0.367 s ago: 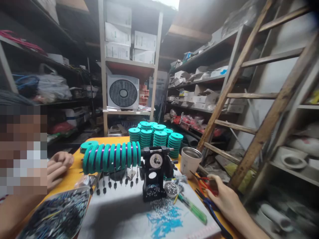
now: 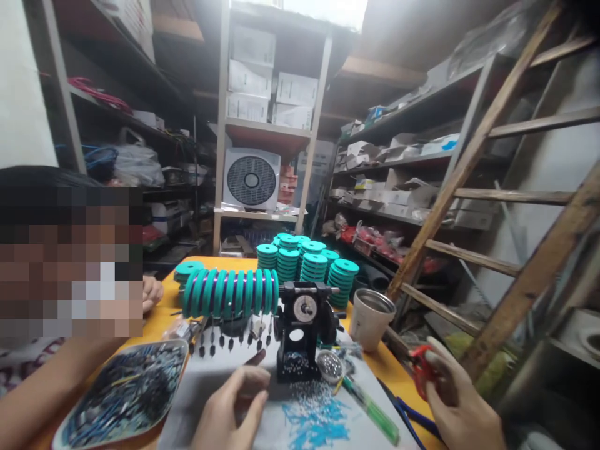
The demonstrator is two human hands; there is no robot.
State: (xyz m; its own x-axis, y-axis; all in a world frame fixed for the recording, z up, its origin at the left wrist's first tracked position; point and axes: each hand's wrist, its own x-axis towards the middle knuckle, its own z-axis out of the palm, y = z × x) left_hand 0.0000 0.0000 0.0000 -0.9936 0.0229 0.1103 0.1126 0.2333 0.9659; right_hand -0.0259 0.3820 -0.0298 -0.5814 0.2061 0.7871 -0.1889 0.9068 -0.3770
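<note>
Your right hand (image 2: 458, 392) grips the red-handled tool (image 2: 423, 370) near the cup (image 2: 371, 322); your left hand (image 2: 230, 400), fingers curled, seems empty before the black dial-faced machine (image 2: 304, 331). Hold the handles lightly — and keep the tips clear of the hanging weights (image 2: 230, 343).

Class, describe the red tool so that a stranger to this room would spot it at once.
Find the wooden ladder on the right, then the pale cup on the yellow table. Below and right of the cup, the right hand grips the red tool. Its red colour sets it apart from the blue-handled tool lying on the table.
</note>
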